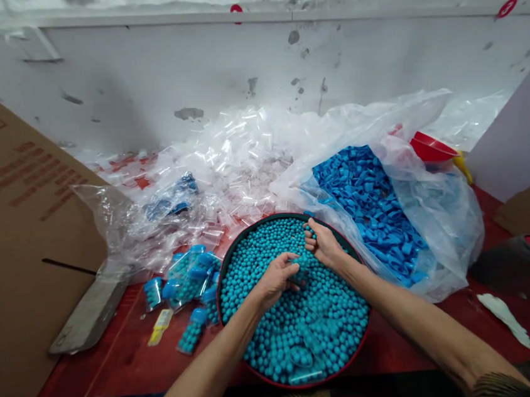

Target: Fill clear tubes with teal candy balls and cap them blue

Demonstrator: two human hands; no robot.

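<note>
A round tub [365, 330] with a dark inner wall and red rim is full of small turquoise balls [267, 312]. Over its middle, my left hand [278, 279] is closed around a small clear plastic container [301, 263], partly hidden by the fingers. My right hand [323, 243] is curled near the tub's far right rim, with turquoise balls [310, 230] showing between thumb and fingers. Another clear container [301, 356] lies on the balls at the near side. Left of the tub are several ball-filled clear containers with blue lids [192, 329].
An open plastic bag [454, 248] of blue plastic pieces [364, 197] lies right of the tub. Clear empty containers [242, 157] are heaped behind it. A cardboard box [24, 249] stands left; a red scoop-like item [432, 146] and a metal-topped jar [527, 259] are right.
</note>
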